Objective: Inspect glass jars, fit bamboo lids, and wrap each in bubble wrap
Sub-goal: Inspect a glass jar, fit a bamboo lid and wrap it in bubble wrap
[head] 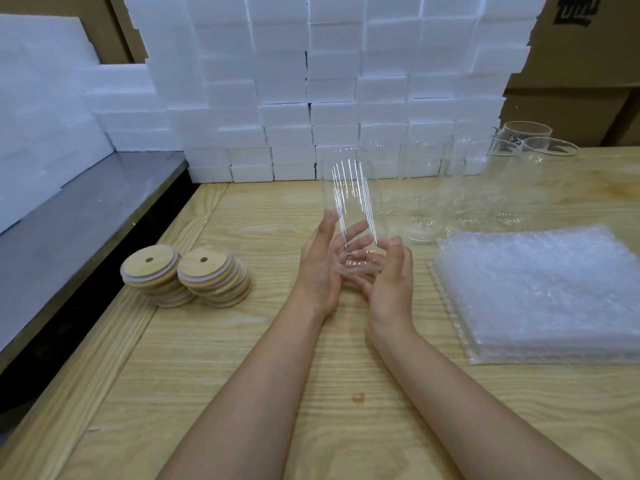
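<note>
Jar [349, 195] up off the counter [242, 358], standing upright, left grip [320, 268] and right grip [393, 275] both wrapped round its base.

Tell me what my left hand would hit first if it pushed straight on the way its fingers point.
The glass jar that the left hand holds together with the right hand; the two touch. Beyond that, probably the standing jars, though depth is unclear.

The only print I can find is a bold black mark [575, 10] on the brown cardboard box [588, 53] at the top right, cut off by the frame's edge and unreadable to me.
</note>
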Demonstrator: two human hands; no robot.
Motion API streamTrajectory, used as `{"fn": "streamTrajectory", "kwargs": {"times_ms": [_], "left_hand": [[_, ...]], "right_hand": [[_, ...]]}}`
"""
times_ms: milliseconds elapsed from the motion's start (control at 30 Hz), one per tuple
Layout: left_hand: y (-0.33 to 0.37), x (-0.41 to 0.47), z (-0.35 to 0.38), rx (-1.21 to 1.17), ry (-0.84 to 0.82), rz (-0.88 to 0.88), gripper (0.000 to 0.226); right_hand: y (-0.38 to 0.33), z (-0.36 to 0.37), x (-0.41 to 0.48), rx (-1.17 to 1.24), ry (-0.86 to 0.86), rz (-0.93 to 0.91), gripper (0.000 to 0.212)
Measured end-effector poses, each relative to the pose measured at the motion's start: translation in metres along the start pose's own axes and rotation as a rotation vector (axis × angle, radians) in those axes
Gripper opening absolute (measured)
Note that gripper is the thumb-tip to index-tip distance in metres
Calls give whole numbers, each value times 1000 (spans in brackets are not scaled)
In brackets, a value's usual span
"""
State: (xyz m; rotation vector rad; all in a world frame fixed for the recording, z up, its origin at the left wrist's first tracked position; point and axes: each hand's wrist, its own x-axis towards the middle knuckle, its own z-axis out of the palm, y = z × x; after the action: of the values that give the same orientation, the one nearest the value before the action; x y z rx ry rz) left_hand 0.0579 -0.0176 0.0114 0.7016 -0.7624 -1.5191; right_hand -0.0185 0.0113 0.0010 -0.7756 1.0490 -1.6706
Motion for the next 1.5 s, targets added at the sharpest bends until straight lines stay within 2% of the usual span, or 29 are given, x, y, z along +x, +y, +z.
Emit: {"fn": "streamTrajectory", "kwargs": {"times_ms": [67, 100, 200, 300, 400, 467, 567, 700, 800, 900, 1033, 1200, 1300, 1400, 1500], "left_hand": [[-1, 0, 0, 28, 22, 37, 101], [-1, 0, -1, 49, 37, 56, 99], [-2, -2, -1, 84, 73, 109, 95], [-2, -2, -1, 109, 85, 119, 104], [-3, -1, 0, 108, 62, 125, 103], [-2, -2, 0, 90, 57, 112, 93], [0, 0, -1, 51, 51, 55, 65], [-3, 0, 0, 1, 47, -21, 65], [-4, 2, -1, -2, 48, -54, 57], [-4, 3, -2, 37, 38, -76, 45], [-6, 2, 2, 92, 51, -33, 52], [-5, 1, -1, 54, 73, 68, 51], [-6, 2, -4, 31, 76, 93, 46], [-6, 1, -3, 28, 122, 100, 70], [-6, 1, -2, 28, 131, 121, 88]], "right_hand": [[-1, -1, 0, -37, 19, -56, 10], [-3, -1, -1, -56, 16, -93, 13], [-7, 0, -8, -164, -53, -207, 48], [-5, 1, -9, -235, -100, -274, 62], [-3, -1, -7, -225, -61, -300, 56], [-4, -2, -7, -192, -50, -302, 48], [-3, -2, -7, -76, -63, -192, 31], [0, -2, -1, 90, -23, -45, 12], [-2, -1, 2, 157, 5, 35, 9], [-3, -2, 4, 179, 14, 98, 16], [-2, -2, 6, 147, 11, 113, 26], [0, -2, 3, -14, -11, 5, 14], [-4, 0, -2, -141, -42, -97, 45], [-2, -1, -1, -223, -64, -207, 61], [0, -4, 2, -215, -46, -242, 58]]}}
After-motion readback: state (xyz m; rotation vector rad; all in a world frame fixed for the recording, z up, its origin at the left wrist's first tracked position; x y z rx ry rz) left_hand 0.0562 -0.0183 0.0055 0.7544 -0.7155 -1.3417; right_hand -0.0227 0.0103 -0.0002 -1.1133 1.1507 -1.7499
